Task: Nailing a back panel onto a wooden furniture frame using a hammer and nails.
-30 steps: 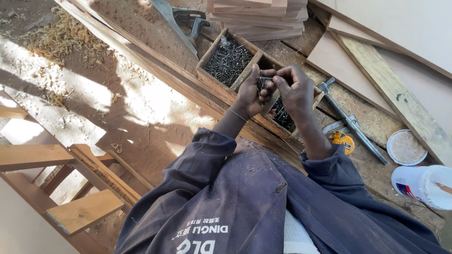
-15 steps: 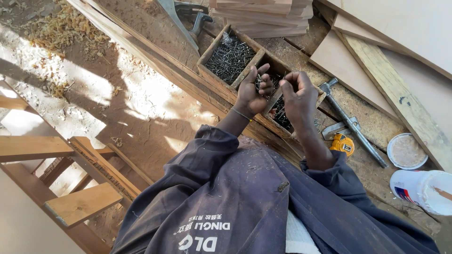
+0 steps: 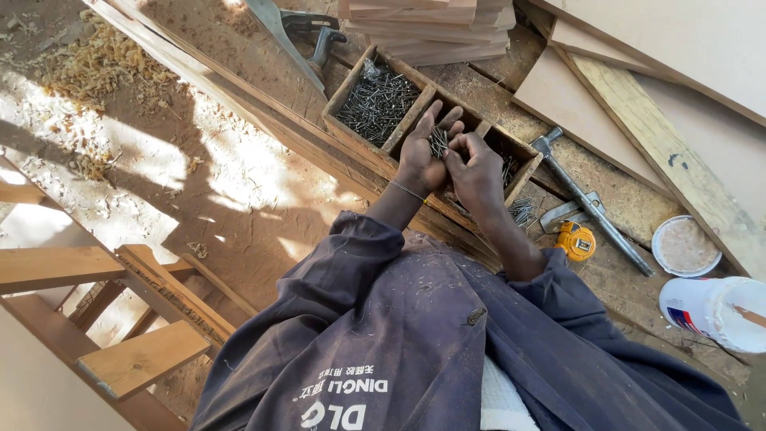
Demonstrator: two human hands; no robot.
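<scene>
My left hand (image 3: 421, 153) is cupped palm-up over a divided wooden box (image 3: 345, 89) and holds a small bunch of thin dark nails (image 3: 438, 142). A thin bracelet sits on that wrist. My right hand (image 3: 477, 172) touches the left one, its fingertips in the bunch of nails. The box's far compartment is full of loose nails (image 3: 375, 104). My hands hide much of the near compartment, where a few more nails show at its right end. Both arms wear dark blue work sleeves.
A long hammer (image 3: 592, 206) and a yellow tape measure (image 3: 576, 241) lie right of the box. A white bucket (image 3: 712, 313) and round lid (image 3: 685, 246) stand at the right. Stacked boards (image 3: 431, 28) and a hand saw (image 3: 297, 32) lie beyond, wooden frames (image 3: 120, 319) at lower left.
My left hand has opened out so the nails lie in its palm. My right hand's fingers have come down into the bunch. Both hands sit slightly lower over the box.
</scene>
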